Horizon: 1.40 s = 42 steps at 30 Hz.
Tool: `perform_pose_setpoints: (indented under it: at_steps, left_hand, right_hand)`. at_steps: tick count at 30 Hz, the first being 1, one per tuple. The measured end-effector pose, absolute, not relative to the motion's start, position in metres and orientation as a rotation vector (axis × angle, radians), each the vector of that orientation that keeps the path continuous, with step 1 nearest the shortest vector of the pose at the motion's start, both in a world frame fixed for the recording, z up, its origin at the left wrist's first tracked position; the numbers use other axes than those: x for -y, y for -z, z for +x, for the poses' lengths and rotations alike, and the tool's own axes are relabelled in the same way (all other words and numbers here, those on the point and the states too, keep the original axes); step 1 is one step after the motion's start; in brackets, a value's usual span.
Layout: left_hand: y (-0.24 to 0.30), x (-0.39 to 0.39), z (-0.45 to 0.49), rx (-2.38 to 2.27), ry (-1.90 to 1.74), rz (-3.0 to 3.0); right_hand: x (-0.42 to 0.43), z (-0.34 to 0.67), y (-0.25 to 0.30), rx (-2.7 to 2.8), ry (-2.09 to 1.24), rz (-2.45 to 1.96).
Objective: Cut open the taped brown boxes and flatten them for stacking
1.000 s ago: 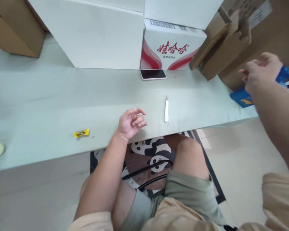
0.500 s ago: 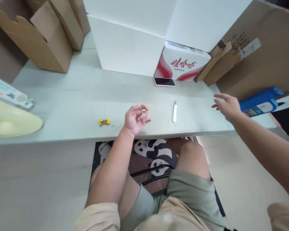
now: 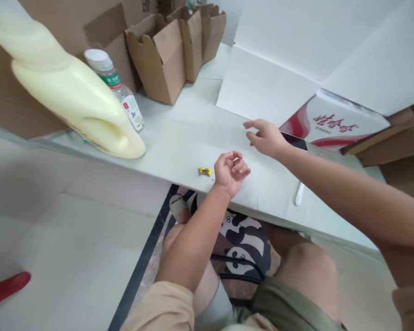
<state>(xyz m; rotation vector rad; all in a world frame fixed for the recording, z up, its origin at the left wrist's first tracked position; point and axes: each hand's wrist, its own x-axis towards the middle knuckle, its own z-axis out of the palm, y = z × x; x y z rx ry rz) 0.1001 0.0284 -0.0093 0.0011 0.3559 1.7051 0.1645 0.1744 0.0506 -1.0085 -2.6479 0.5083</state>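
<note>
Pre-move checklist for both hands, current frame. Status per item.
1. Right hand empty: ok, fingers spread, nothing held.
2. Left hand empty: ok, loosely curled, resting at the table edge.
3. Yellow candy unobstructed: ok, lies on the table beside the left hand, not touching it.
4. White tool in full view: not ok, the right forearm hides most of it.
5. Phone clear of the right hand: cannot tell, the wrist overlaps it.

Left hand (image 3: 232, 171) palm up, fingers loosely curled, empty. Right hand (image 3: 267, 138) stretched just beyond it, fingers seemingly spread.
</note>
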Motion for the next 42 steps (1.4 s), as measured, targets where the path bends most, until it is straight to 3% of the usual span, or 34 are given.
perform_pose_setpoints:
  at_steps: [7, 14, 18, 30, 37, 40, 42]
  left_hand:
    - [0.005, -0.023, 0.074, -0.284, -1.762, -0.140]
    - [0.008, -0.016, 0.056, -0.232, -1.815, -0.143]
    - [0.011, -0.008, 0.047, -0.244, -1.845, -0.109]
    - [0.008, -0.009, 0.049, -0.406, -1.937, -0.080]
    - [0.008, -0.014, 0.051, -1.168, -2.263, 0.009]
    - [0.007, -0.015, 0.055, -1.342, -2.365, 0.178]
    - [0.008, -0.017, 0.061, -1.313, -2.366, 0.366]
  right_hand:
    - [-0.179, -0.009, -0.030, 2.806, -0.399, -0.542]
    - [-0.147, -0.137, -0.071, 2.669, -0.411, -0.746]
    - [-0.143, -0.146, -0.093, 2.646, -0.770, -0.905]
    - [-0.167, -0.024, -0.076, 2.172, -1.168, -1.020]
    - [-0.163, 0.155, -0.067, 1.814, -0.899, -1.071]
    - [-0.119, 0.236, -0.073, 1.606, -0.704, -1.055]
    - [-0.077, 0.282, -0.082, 1.475, -0.647, -1.279]
